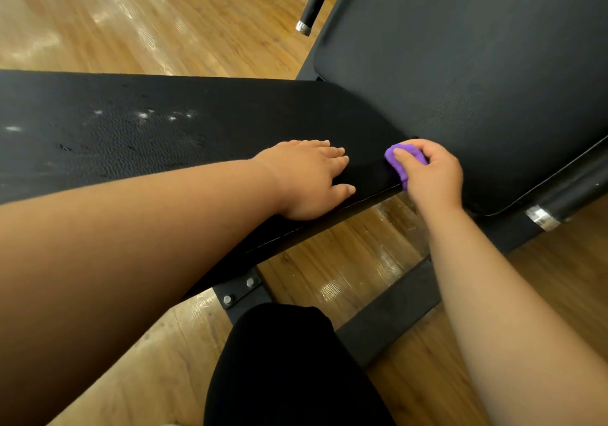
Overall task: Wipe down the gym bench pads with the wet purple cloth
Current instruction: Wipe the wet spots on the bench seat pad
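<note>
The long pad [164, 136] lies dull and white-flecked toward its left, and the tilted back pad [477, 80] shows no wet sheen, so most of the wiping seems left. The left hand [309, 178] rests flat, fingers straight, on the long pad's end. The right hand [431, 175] clutches the bunched cloth [398, 169] against that pad's near corner, where the pads meet; only there looks damp.

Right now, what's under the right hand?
A bunched purple cloth, gripped by the right hand at the end of the long black textured bench pad, beside the smoother black pad. The hand hides most of the cloth and the surface beneath it.
</note>
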The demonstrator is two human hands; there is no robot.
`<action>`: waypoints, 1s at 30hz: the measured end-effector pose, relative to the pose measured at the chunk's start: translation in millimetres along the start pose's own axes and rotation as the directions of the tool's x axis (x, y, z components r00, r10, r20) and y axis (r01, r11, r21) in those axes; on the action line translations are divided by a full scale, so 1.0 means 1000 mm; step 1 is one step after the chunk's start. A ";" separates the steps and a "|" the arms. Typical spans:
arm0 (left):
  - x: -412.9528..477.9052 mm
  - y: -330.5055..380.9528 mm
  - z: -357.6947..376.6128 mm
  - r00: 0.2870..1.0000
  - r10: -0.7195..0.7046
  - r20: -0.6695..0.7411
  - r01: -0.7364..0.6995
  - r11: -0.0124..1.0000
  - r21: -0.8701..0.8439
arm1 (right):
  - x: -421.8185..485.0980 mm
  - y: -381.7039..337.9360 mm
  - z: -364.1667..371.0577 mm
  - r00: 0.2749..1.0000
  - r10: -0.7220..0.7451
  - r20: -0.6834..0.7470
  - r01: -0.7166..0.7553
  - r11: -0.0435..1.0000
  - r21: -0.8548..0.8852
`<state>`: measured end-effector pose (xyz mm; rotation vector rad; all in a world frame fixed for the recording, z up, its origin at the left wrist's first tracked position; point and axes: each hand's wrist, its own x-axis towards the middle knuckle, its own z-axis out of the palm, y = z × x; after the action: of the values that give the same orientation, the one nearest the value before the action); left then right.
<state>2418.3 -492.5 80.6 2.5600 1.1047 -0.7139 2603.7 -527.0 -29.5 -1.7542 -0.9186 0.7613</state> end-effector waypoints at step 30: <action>0.002 0.002 0.002 1.000 -0.024 0.017 0.023 0.999 0.029 | -0.007 0.010 -0.007 0.994 -0.064 0.089 0.061 0.997 0.037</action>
<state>2420.7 -493.5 78.2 2.5633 1.1285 -0.7620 2608.7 -538.3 -35.5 -1.6645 -1.0101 0.8166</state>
